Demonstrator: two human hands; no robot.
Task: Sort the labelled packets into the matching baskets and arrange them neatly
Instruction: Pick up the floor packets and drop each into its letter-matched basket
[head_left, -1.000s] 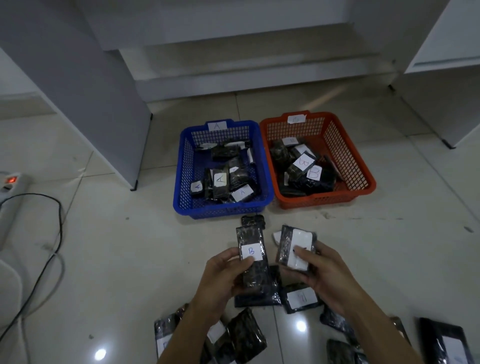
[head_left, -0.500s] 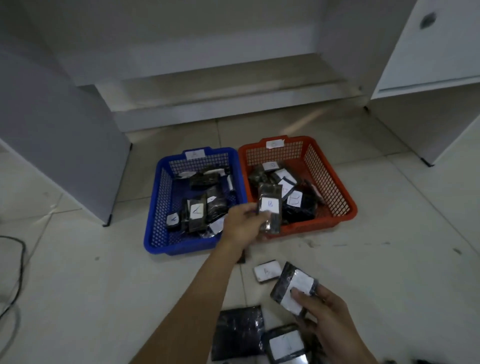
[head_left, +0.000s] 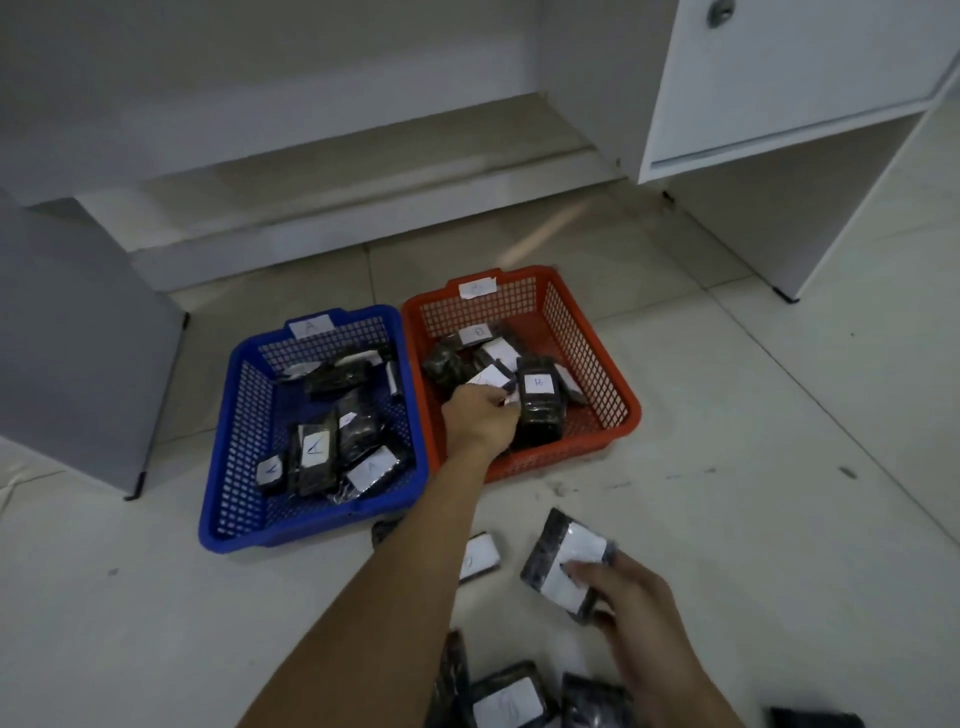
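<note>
With our left hand gripping the B packet over the red basket and our right hand pinching another packet, a careless drop could land it crooked.

The floor was laid in large pale glossy tiles, marked by thin grout lines and a few dark scuffs. White furniture stood along the back: a cabinet at the upper right bore a round metal knob, and a grey panel stood at the left. A low white plinth ran between them. The light was dim and even.
</note>
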